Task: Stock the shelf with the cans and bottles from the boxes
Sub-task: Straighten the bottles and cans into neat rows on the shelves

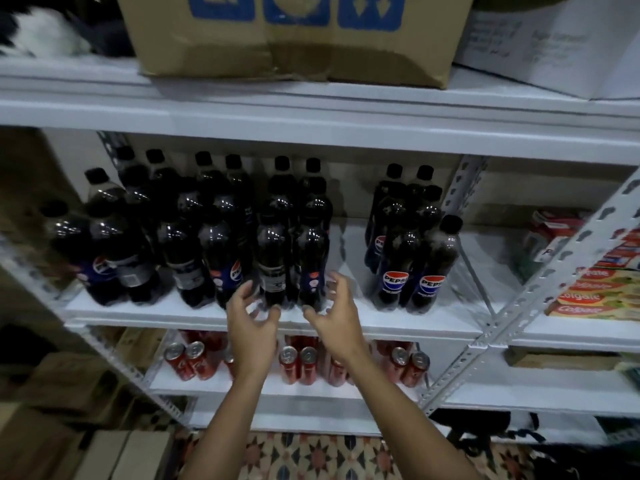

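Note:
Several dark Pepsi bottles (277,258) with black caps stand in rows on the middle white shelf (381,323), with a separate cluster of bottles (412,258) to the right. Several red cans (294,362) stand on the shelf below. My left hand (251,317) and my right hand (334,310) hover at the shelf's front edge, either side of the two front middle bottles. Their fingers are loosely curled and hold nothing. Whether the fingertips touch the bottles is unclear.
A brown cardboard box (287,39) and a white box (554,43) sit on the top shelf. Colgate cartons (595,299) fill the right bay beyond a perforated upright (540,282). Cardboard boxes (114,455) stand on the floor at lower left, beside a patterned rug (311,455).

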